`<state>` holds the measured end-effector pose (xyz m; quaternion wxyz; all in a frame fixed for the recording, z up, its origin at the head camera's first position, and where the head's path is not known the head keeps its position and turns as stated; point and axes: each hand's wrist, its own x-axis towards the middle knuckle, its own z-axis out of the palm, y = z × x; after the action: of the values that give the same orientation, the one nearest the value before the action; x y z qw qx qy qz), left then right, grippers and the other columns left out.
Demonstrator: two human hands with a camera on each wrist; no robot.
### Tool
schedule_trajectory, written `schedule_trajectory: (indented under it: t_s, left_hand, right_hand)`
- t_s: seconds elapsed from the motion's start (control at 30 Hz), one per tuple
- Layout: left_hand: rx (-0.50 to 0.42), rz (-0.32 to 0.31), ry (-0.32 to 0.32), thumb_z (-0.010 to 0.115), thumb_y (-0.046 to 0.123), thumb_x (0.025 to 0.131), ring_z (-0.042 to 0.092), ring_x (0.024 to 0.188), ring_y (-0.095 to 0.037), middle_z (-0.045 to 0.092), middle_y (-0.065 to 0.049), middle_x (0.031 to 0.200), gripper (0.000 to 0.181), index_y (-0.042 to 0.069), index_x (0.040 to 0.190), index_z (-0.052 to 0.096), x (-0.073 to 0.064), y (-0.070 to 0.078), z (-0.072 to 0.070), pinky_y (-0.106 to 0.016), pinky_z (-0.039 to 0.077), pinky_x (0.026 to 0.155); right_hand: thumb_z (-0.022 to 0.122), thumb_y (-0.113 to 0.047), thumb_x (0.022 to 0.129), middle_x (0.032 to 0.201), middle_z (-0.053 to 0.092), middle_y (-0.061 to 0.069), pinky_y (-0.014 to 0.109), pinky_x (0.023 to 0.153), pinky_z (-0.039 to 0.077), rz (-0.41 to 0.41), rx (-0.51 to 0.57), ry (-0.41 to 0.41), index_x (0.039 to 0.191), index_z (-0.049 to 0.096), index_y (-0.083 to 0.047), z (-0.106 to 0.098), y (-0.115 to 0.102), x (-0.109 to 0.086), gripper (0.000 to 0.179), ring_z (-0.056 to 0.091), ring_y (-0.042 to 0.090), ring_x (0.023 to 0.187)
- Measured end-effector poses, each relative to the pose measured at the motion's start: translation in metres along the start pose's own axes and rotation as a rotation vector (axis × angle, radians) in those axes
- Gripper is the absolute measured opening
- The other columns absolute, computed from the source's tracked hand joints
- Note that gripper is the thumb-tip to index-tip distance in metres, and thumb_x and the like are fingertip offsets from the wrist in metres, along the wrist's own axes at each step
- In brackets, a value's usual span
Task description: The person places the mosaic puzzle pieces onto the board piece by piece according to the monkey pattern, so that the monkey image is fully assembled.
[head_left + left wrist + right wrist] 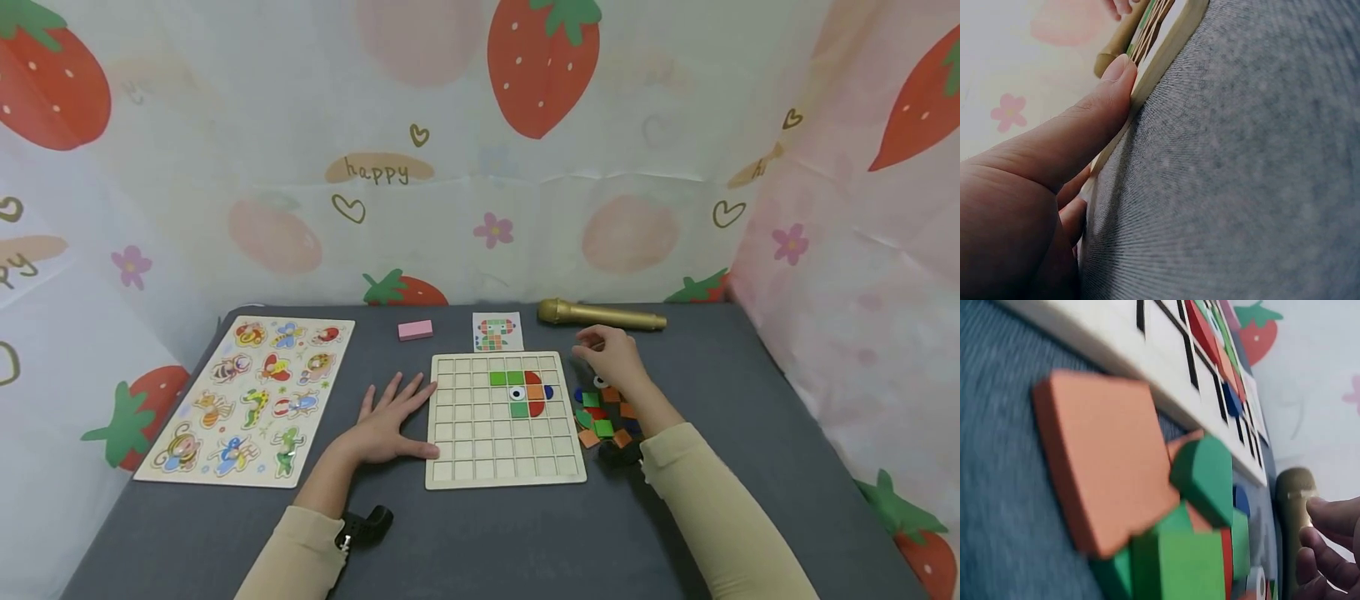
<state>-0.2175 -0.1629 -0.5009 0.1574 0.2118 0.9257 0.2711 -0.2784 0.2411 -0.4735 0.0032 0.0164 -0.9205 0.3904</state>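
Observation:
A pale wooden grid board [465,450] lies flat in the middle of the table. Set in its upper right are green squares [505,378], a white eye tile [517,393], red rounded tiles [536,408], orange tiles and a blue rounded tile [549,392]. My left hand [382,429] has its fingers spread, with thumb [1119,78] and fingertips at the board's left edge. Above a pile of loose colored tiles [600,417], right of the board, hovers my right hand [611,354]. Its fingers are loosely bent, and no tile shows between the fingertips [1317,505].
Behind the board lie a small printed pattern card [497,332], a pink block [415,330] and a gold microphone [600,315]. A board of cartoon insects [251,400] lies at left. A strawberry-print curtain [450,183] hangs along the table's back and sides.

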Motion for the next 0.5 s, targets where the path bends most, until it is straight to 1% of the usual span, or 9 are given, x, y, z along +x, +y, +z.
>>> schedule_trajectory:
  t_s: [0.13,0.27,0.4,0.5]
  left_hand:
    - [0.002,0.000,0.000,0.078,0.066,0.076,-0.009,0.157,-0.035,0.010,-0.004,0.171,0.109,0.029,0.163,0.023,-0.001,0.000,0.000,-0.065,-0.014,0.119]
    - [-0.001,0.001,0.004,0.078,0.065,0.076,-0.009,0.157,-0.035,0.010,-0.004,0.171,0.109,0.029,0.163,0.023,-0.002,0.000,-0.001,-0.064,-0.014,0.119]
    - [-0.006,0.006,0.005,0.079,0.065,0.076,-0.009,0.157,-0.034,0.010,-0.004,0.171,0.108,0.029,0.162,0.024,-0.001,0.001,0.000,-0.064,-0.014,0.119]
    - [-0.007,0.007,0.004,0.079,0.065,0.076,-0.009,0.157,-0.035,0.010,-0.004,0.171,0.108,0.029,0.162,0.023,-0.001,0.001,0.000,-0.064,-0.014,0.119]
  right_hand:
    - [0.067,-0.025,0.099,0.126,0.066,0.016,0.049,0.086,0.055,0.057,-0.023,0.027,0.131,0.065,-0.008,-0.007,0.008,0.001,0.037,0.062,0.035,0.114]
    - [0.067,-0.027,0.099,0.135,0.060,0.020,0.052,0.092,0.053,0.132,-0.068,0.032,0.138,0.059,-0.006,-0.012,0.012,0.002,0.045,0.057,0.040,0.122]
    - [0.067,-0.029,0.098,0.137,0.058,0.024,0.055,0.095,0.051,0.178,-0.131,0.013,0.140,0.056,-0.003,-0.016,0.015,0.002,0.050,0.055,0.043,0.123]
    - [0.068,-0.029,0.098,0.135,0.059,0.025,0.055,0.097,0.050,0.202,-0.158,0.002,0.137,0.058,-0.001,-0.018,0.018,0.001,0.049,0.056,0.043,0.122]
